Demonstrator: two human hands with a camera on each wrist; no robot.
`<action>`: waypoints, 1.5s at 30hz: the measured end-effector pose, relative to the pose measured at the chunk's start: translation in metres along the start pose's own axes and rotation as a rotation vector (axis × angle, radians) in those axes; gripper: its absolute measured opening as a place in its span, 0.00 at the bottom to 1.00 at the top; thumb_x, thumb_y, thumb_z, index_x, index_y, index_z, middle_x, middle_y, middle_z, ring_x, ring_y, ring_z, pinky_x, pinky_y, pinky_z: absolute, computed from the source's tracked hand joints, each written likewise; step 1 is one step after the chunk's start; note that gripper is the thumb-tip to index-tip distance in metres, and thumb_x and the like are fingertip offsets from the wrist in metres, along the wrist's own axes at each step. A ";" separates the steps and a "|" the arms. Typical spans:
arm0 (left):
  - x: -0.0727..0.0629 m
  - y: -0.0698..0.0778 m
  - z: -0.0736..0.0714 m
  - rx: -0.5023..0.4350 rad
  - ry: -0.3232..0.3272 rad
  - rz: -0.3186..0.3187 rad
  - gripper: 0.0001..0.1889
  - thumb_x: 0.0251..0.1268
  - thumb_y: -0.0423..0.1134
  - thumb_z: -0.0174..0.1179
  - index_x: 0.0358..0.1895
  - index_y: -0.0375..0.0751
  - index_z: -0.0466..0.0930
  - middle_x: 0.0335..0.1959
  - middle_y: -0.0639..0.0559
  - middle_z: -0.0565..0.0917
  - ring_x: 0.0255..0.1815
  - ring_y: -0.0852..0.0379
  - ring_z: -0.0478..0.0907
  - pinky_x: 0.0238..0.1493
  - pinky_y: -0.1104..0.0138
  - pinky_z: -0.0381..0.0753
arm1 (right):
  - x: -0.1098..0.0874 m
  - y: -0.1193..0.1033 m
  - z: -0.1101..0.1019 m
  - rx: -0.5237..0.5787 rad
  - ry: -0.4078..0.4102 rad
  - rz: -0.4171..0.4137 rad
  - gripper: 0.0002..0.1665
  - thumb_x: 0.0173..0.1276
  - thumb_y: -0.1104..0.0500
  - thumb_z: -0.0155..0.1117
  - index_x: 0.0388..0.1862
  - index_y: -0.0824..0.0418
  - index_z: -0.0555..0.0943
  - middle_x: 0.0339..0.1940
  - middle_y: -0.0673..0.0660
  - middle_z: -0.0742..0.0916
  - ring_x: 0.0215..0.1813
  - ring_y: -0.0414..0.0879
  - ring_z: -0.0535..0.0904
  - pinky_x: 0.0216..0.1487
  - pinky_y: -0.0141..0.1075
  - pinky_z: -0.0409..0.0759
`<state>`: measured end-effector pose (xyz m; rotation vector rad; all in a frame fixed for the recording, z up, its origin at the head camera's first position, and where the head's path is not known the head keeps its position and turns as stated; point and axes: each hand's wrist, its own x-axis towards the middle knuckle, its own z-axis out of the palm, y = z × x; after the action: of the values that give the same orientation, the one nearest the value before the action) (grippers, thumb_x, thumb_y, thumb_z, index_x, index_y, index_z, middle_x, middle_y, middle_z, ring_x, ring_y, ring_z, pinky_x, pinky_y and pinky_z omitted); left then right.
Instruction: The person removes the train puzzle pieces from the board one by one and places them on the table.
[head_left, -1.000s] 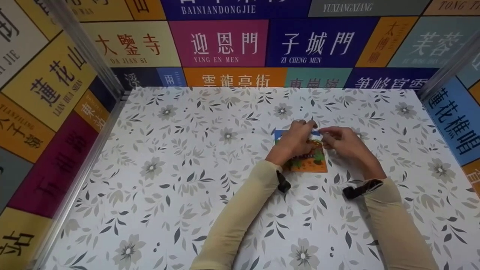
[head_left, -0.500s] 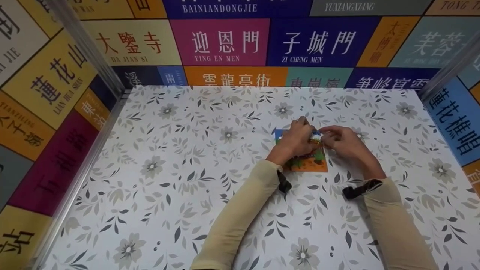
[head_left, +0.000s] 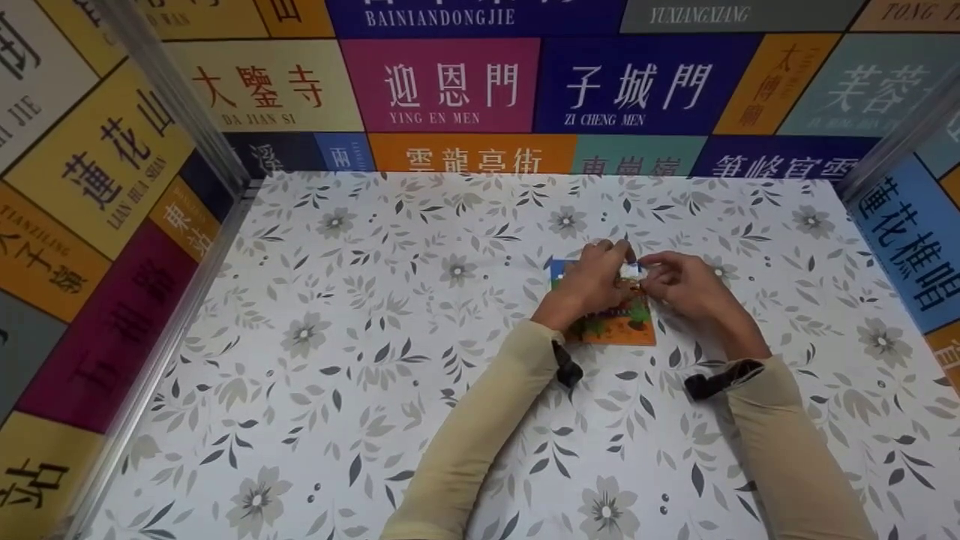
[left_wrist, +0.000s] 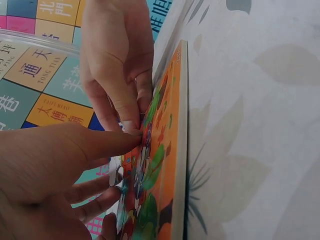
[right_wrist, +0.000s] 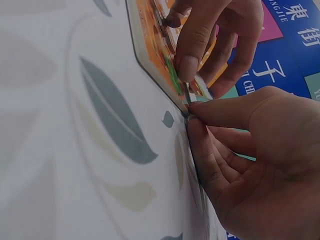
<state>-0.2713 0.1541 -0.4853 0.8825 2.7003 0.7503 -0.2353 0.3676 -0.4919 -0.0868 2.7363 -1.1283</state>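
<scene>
A small square picture board (head_left: 615,330), printed with orange ground, green plants and a blue sky, lies flat right of the table's middle. Across its upper part rests my left hand (head_left: 585,281), thumb and fingertips touching the printed face and hiding much of it. In the left wrist view the left thumb (left_wrist: 112,143) reaches straight over the colourful surface. My right hand (head_left: 690,289) is at the board's upper right edge. Its thumb and index fingertips (right_wrist: 198,122) pinch together right at the board's corner in the right wrist view. The board's thin pale side shows there.
A white cloth (head_left: 375,300) with grey leaves and flowers covers the table. Behind it stands a panel (head_left: 450,82) of coloured blocks with Chinese lettering. Similar panels flank the left and right sides. Black camera straps (head_left: 568,367) sit at the wrists.
My left fingertips rise a little, then come down slightly farther right on the board. The right fingers make only tiny movements at its edge. The board stays in place.
</scene>
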 end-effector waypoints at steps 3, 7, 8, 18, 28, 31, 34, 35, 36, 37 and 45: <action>0.000 -0.001 -0.001 -0.026 0.002 0.010 0.28 0.74 0.52 0.71 0.70 0.55 0.71 0.60 0.53 0.78 0.64 0.53 0.73 0.60 0.51 0.78 | 0.001 -0.001 0.000 -0.005 -0.001 0.003 0.27 0.80 0.62 0.59 0.75 0.63 0.78 0.45 0.62 0.89 0.36 0.43 0.78 0.38 0.32 0.74; 0.000 -0.004 -0.005 -0.057 -0.011 0.053 0.29 0.72 0.50 0.73 0.71 0.53 0.73 0.59 0.52 0.79 0.57 0.55 0.75 0.58 0.57 0.79 | 0.002 -0.001 0.001 -0.012 -0.001 0.004 0.28 0.79 0.62 0.60 0.76 0.63 0.78 0.48 0.63 0.89 0.37 0.44 0.79 0.38 0.32 0.76; 0.000 -0.005 -0.006 -0.064 -0.017 0.069 0.29 0.73 0.48 0.73 0.71 0.52 0.74 0.60 0.51 0.79 0.56 0.56 0.75 0.58 0.59 0.79 | 0.002 -0.001 0.001 -0.014 0.000 0.007 0.28 0.79 0.62 0.60 0.76 0.63 0.78 0.48 0.63 0.89 0.37 0.45 0.80 0.37 0.32 0.76; 0.001 -0.012 -0.015 -0.090 -0.048 0.138 0.26 0.73 0.36 0.71 0.73 0.45 0.80 0.62 0.46 0.80 0.56 0.56 0.79 0.59 0.70 0.80 | 0.001 -0.003 0.001 -0.003 -0.003 -0.002 0.27 0.80 0.61 0.64 0.75 0.62 0.78 0.52 0.66 0.90 0.38 0.42 0.83 0.34 0.31 0.79; -0.003 -0.013 -0.015 -0.061 -0.021 0.153 0.23 0.77 0.35 0.67 0.72 0.41 0.82 0.62 0.45 0.82 0.60 0.54 0.81 0.63 0.69 0.81 | 0.002 -0.006 0.001 -0.034 -0.004 -0.015 0.27 0.81 0.57 0.66 0.75 0.63 0.79 0.56 0.69 0.90 0.48 0.47 0.86 0.40 0.29 0.80; -0.004 -0.012 -0.017 -0.031 -0.001 0.168 0.22 0.78 0.35 0.66 0.72 0.41 0.82 0.64 0.46 0.83 0.63 0.54 0.81 0.67 0.69 0.80 | 0.003 -0.006 0.001 -0.025 -0.005 0.002 0.27 0.82 0.56 0.66 0.75 0.63 0.78 0.56 0.69 0.90 0.46 0.44 0.85 0.39 0.29 0.81; -0.006 -0.012 -0.022 -0.038 0.015 0.165 0.22 0.80 0.36 0.65 0.73 0.42 0.81 0.67 0.48 0.83 0.64 0.55 0.82 0.67 0.70 0.80 | 0.003 -0.007 0.001 -0.024 -0.003 0.001 0.27 0.81 0.56 0.67 0.75 0.62 0.79 0.56 0.68 0.90 0.46 0.42 0.85 0.41 0.29 0.81; -0.007 -0.013 -0.025 -0.046 0.020 0.161 0.22 0.81 0.37 0.64 0.74 0.43 0.81 0.68 0.48 0.83 0.65 0.56 0.82 0.67 0.70 0.80 | 0.002 -0.006 0.001 -0.023 -0.004 -0.002 0.27 0.81 0.56 0.67 0.75 0.63 0.79 0.56 0.68 0.90 0.46 0.42 0.85 0.41 0.28 0.81; -0.008 -0.014 -0.027 -0.056 0.024 0.160 0.22 0.81 0.38 0.64 0.74 0.44 0.80 0.69 0.49 0.83 0.66 0.56 0.82 0.68 0.71 0.81 | 0.002 -0.006 0.001 -0.024 -0.005 -0.003 0.27 0.81 0.56 0.67 0.75 0.63 0.79 0.56 0.68 0.90 0.47 0.42 0.86 0.42 0.28 0.81; -0.010 -0.016 -0.030 -0.065 0.029 0.161 0.23 0.82 0.40 0.64 0.74 0.44 0.80 0.70 0.49 0.83 0.66 0.56 0.83 0.68 0.71 0.81 | 0.002 -0.007 0.001 -0.025 -0.006 -0.002 0.27 0.81 0.55 0.67 0.75 0.62 0.79 0.57 0.68 0.90 0.47 0.42 0.86 0.43 0.28 0.81; -0.041 -0.037 -0.048 -0.073 0.082 0.196 0.21 0.81 0.43 0.65 0.72 0.45 0.82 0.69 0.50 0.84 0.69 0.56 0.82 0.71 0.67 0.80 | -0.001 -0.005 0.002 -0.027 -0.011 0.043 0.27 0.81 0.56 0.66 0.76 0.60 0.78 0.56 0.65 0.89 0.46 0.45 0.84 0.38 0.32 0.82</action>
<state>-0.2733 0.0844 -0.4628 1.1343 2.6632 0.9385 -0.2343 0.3625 -0.4892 -0.0379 2.7308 -1.0767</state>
